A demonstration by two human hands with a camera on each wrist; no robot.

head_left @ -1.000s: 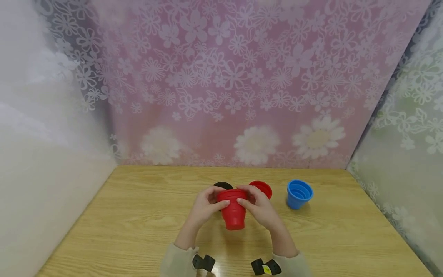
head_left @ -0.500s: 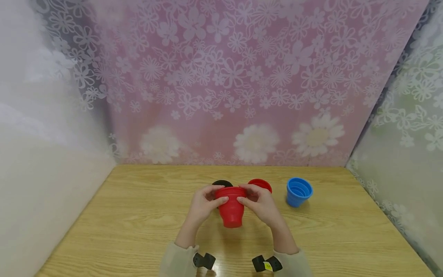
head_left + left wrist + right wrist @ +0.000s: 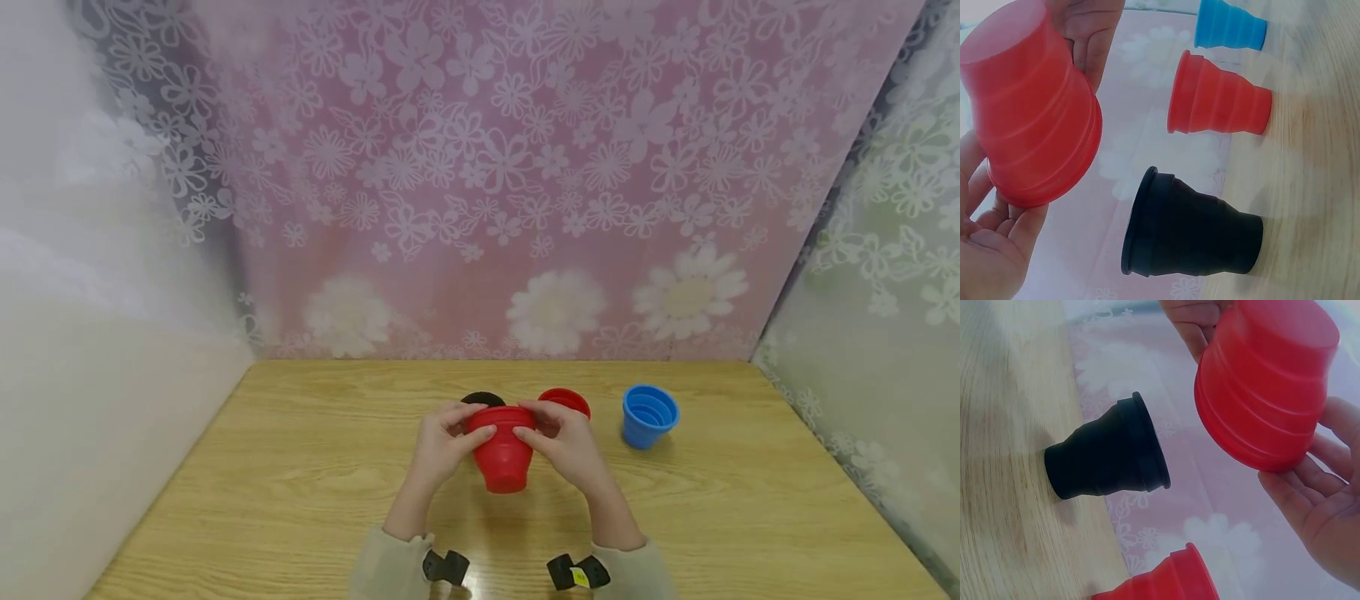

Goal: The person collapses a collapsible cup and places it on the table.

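Between both hands, raised off the table, is a red collapsible cup (image 3: 504,454) with ridged sides, its base tilted toward me. My left hand (image 3: 441,446) pinches the rim on one side, thumb in front and fingers behind. Opposite it, my right hand (image 3: 564,446) grips the rim the same way. Both wrist views show the fingers along the rim of the held cup (image 3: 1032,106). Behind the hands stand a black collapsible cup (image 3: 1107,450) and a second red cup (image 3: 1219,97), both upright and partly hidden in the head view.
A blue collapsible cup (image 3: 649,417) stands upright on the wooden table (image 3: 300,483), to the right of the second red cup. A pink flowered curtain (image 3: 480,183) hangs behind the table's far edge. Pale walls flank both sides.
The held red cup tips slightly and shifts a little left between the hands. Both hands keep their grip, nearly in place. The cups on the table stay put.
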